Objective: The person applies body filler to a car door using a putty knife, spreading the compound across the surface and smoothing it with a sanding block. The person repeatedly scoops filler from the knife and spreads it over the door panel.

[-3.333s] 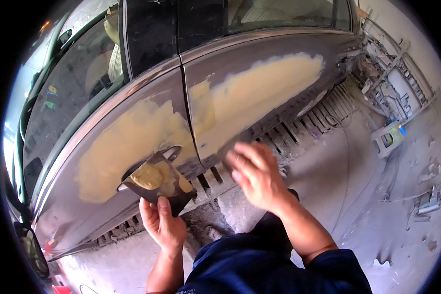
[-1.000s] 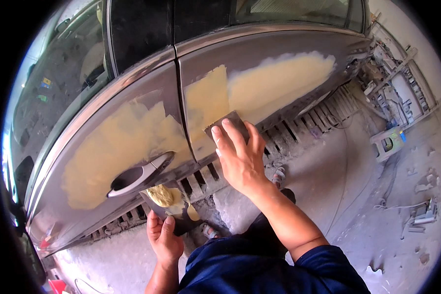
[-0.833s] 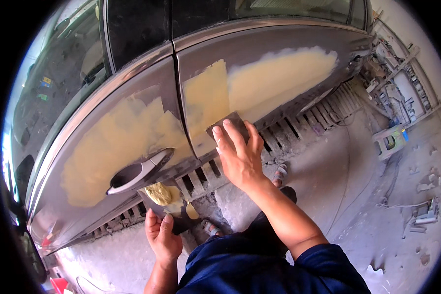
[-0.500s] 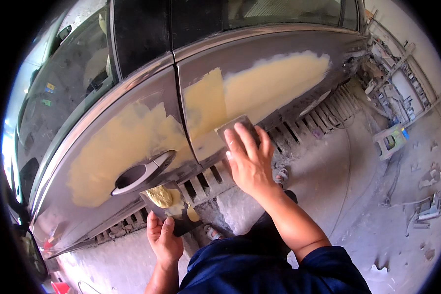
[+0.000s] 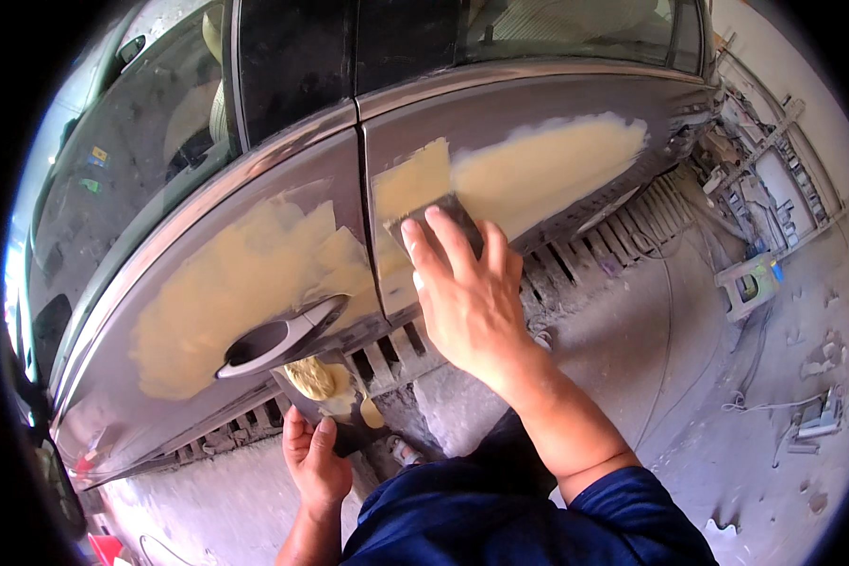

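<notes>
My right hand (image 5: 476, 302) presses a dark flat putty spreader (image 5: 464, 223) against the yellow filler on the rear door (image 5: 623, 94) of a brownish-grey car. Its fingers lie over the spreader's face, and the top edge touches the filler patch (image 5: 415, 177) just right of the door gap. Lower down, my left hand (image 5: 319, 464) grips the near edge of a dark mixing board (image 5: 338, 356). A thick mound of yellow putty (image 5: 309, 379) sits on that board, with smears beside it. Above the board is the front door's handle (image 5: 278, 338), below another broad filler patch (image 5: 245, 264).
Slatted floor grating (image 5: 387, 358) runs beneath the car's side. On the right stand a pale green stool (image 5: 750, 286) and a rack (image 5: 792, 179) cluttered with parts. A cable (image 5: 668, 349) trails over the dusty floor. Something red (image 5: 106, 549) lies at the lower left.
My right hand has slid the spreader up and to the left over the rear door's filler, closer to the door gap. The left hand and board stay nearly still. The view has shifted slightly.
</notes>
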### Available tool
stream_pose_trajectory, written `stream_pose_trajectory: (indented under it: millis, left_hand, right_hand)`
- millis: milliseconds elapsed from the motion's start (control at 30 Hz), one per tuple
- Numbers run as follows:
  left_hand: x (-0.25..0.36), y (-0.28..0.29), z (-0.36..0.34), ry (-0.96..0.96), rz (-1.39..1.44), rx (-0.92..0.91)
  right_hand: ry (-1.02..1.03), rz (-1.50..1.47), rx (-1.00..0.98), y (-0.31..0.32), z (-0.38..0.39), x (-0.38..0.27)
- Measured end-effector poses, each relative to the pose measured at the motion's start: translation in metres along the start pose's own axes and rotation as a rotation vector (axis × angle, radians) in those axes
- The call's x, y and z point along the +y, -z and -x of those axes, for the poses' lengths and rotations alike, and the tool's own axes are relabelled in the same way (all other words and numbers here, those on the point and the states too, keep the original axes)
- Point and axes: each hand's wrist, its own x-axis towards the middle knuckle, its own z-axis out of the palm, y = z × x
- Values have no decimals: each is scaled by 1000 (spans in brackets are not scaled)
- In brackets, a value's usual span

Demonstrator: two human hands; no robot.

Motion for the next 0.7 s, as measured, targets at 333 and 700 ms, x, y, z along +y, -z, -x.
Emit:
stream_pose_trajectory:
  millis: [333, 700]
  left_hand:
    - [5, -17, -10, 8, 23, -64]
    - [5, -66, -13, 84, 200, -83]
  right_hand:
    - [-57, -66, 30, -59, 53, 11]
    - [195, -1122, -111, 16, 116, -13]
